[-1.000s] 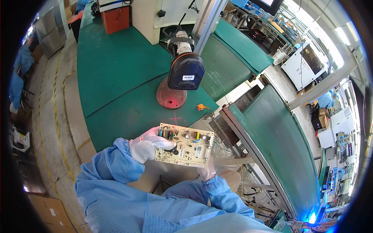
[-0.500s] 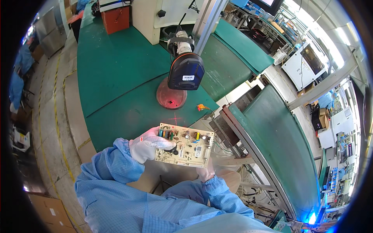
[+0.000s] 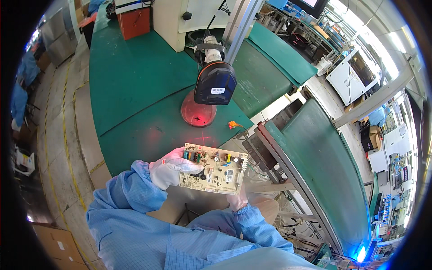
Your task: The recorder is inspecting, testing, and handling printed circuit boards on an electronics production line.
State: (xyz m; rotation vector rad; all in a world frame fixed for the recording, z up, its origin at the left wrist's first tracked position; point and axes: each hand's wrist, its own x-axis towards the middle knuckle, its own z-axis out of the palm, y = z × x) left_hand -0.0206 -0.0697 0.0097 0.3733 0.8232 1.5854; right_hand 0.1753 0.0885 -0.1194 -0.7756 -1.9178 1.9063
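A tan circuit board [image 3: 215,170] with many small parts and a white label is tilted face up in front of me. My left hand [image 3: 168,170], in a white glove, grips its left end, thumb over the top face near a round black part. My right hand [image 3: 237,200] is at the lower right edge, partly behind the board. Its fingers are hidden, so I cannot see whether they grip it. Beyond the board, a black scanner [image 3: 216,83] on a stand with a reddish round base [image 3: 198,110] faces down, casting red light on the green mat [image 3: 144,114].
A small orange-yellow item [image 3: 233,124] with a wire lies by the mat's right edge. To the right runs a green conveyor belt [image 3: 315,148] with a metal rail. A metal post [image 3: 240,27] rises behind the scanner, and a red-brown box [image 3: 134,22] stands far left.
The red glow on the mat and scanner base has grown brighter and wider. Both hands and the board have hardly moved.
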